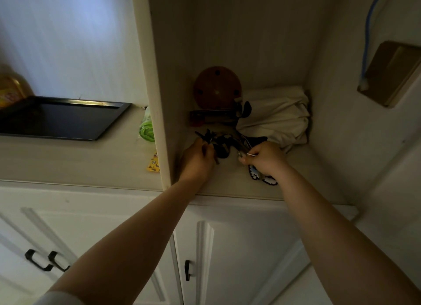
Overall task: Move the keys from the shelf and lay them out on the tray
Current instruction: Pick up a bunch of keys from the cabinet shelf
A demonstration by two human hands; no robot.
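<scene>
A dark tangle of keys (224, 143) with black heads and straps lies on the pale shelf (303, 159) inside an open cabinet niche. My left hand (197, 162) is closed on the left end of the bunch. My right hand (266, 158) pinches a thin metal key ring at the right end, with a black-and-white pixel charm (255, 175) partly hidden beneath it. The black tray (109, 122) rests empty on the counter to the left, beyond the niche's side wall.
Behind the keys stand a round brown wooden disc (217, 86), a dark flat box (210, 117) and a bundled white cloth (278, 115). A green packet (147, 129) and a yellow one (153, 163) lie beside the divider (159, 99). Cabinet doors with black handles (46, 260) sit below.
</scene>
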